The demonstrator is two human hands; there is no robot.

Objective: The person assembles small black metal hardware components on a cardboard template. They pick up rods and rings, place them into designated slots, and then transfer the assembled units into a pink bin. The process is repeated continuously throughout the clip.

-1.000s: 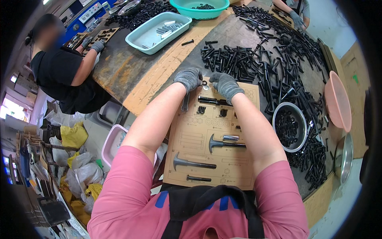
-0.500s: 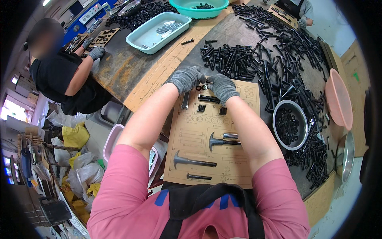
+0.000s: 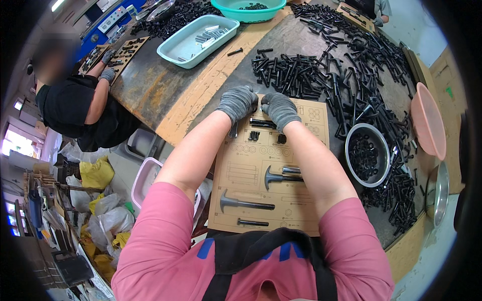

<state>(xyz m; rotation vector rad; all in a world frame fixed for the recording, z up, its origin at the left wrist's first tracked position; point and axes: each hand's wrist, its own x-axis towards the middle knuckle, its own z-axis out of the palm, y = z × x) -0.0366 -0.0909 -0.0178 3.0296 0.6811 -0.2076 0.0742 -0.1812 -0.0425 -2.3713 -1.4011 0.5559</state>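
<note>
At board (image 3: 251, 161) edge: left hand (image 3: 238, 104), right hand (image 3: 281, 110) (close).

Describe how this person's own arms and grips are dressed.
The left grip and right grip wear matching wrist-length gloves, mottled grey and knit-looking. The forearms are bare below short, pink sleeves that show no markings.

No wording or number is legible. The brown sheet (image 3: 223, 173) carries outline drawings (image 3: 244, 149) with printed captions (image 3: 242, 154) in type too small to read; blue marks (image 3: 205, 249) on the pink shirt (image 3: 251, 283), partly covered by the black apron (image 3: 256, 253), cannot be deciphered.
</note>
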